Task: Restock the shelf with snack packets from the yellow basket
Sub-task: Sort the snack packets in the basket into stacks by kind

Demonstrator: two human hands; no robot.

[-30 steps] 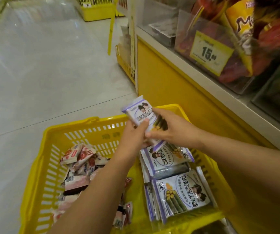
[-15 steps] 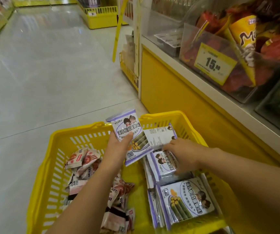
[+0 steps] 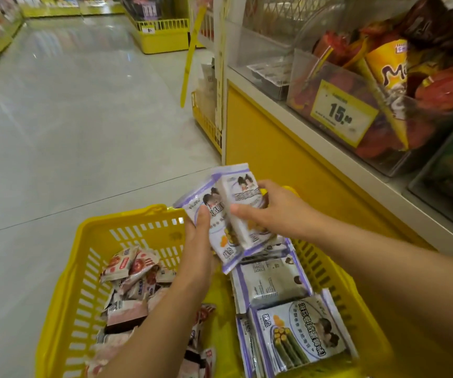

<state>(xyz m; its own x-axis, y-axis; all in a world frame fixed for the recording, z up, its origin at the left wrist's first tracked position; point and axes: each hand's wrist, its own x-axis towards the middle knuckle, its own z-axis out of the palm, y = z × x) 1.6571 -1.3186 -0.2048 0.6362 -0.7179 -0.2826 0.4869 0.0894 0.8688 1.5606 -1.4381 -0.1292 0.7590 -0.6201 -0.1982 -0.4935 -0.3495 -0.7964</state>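
- Resting on the floor in the near centre, just beside the shelf base: yellow basket (image 3: pixel 127 236), placed close, probably so each packet needs only a short lift up to the shelf (image 3: pixel 315 148) at right.
- Lying sorted inside the basket: purple-edged white snack packets (image 3: pixel 299 331) stacked along its right side, small red-and-pink packets (image 3: pixel 130 271) heaped on its left, presumably to allow gathering one kind at a time.
- Being gathered above the far right part of the basket: two purple-edged packets (image 3: pixel 225 203), overlapping face to face, upper ends tilted away, apparently being squared into a small bundle before going to the shelf.
- Gripping the bundle from the left: left hand (image 3: pixel 199 241), curled narrowly, thumb pressing on the front of the nearer packet, remaining fingers hidden behind it.
- Steadying the bundle from the right: right hand (image 3: pixel 271 211), closed round the right-hand packet, thumb lying across its face, fingertips wrapping its far edge; hard to tell whether a third packet is also being held underneath.
- Waiting on the shelf at the far right: clear bins (image 3: pixel 329 77) with red and orange snack bags and a yellow price tag (image 3: pixel 342 115); no matching slot for the purple-edged packets showing in this view.
- Judging progress: early to middle, many packets remaining in the basket, none of this bundle yet reaching the shelf.
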